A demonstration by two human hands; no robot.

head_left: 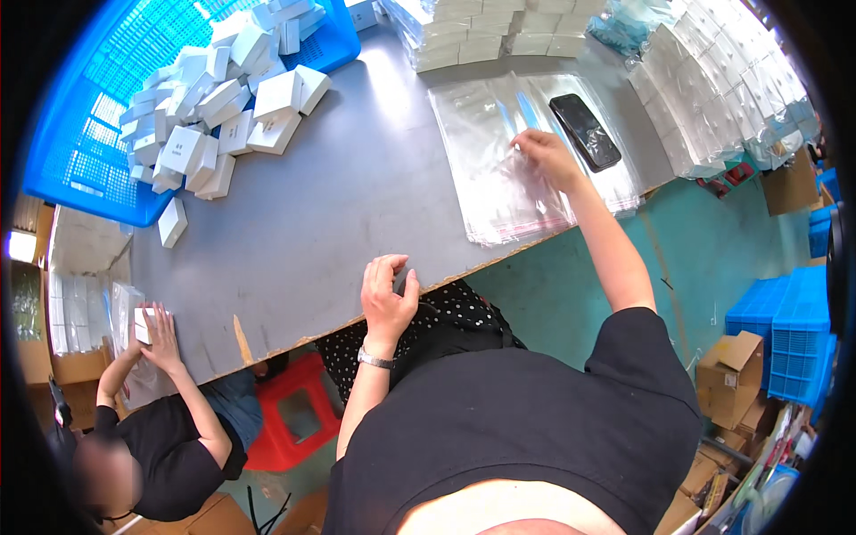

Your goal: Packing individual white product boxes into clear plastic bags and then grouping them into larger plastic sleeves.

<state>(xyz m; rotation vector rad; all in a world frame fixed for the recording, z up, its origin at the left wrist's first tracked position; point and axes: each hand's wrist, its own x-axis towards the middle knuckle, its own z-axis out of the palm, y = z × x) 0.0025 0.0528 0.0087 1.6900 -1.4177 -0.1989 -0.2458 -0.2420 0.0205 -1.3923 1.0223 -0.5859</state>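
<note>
My right hand (546, 153) reaches over a stack of clear plastic bags (486, 192) on the grey table. Its thumb and forefinger are pinched together on a clear bag at the top of the stack; the bag's edge is hard to make out. Beside that hand, a black phone (585, 132) lies on the bags. My left hand (390, 299) hovers at the table's near edge, fingers loosely bent, thumb apart, nothing in it. A heap of small white boxes (223, 107) spills onto the table from a blue plastic basket (67, 156) at the far left.
Bundles of wrapped white boxes (464, 40) stand at the back, with more stacks (691, 98) at the right. At the left, a co-worker (169, 446) holds a white box near a red stool (299, 415). Blue crates (798, 330) and cartons (731, 374) sit on the floor at right.
</note>
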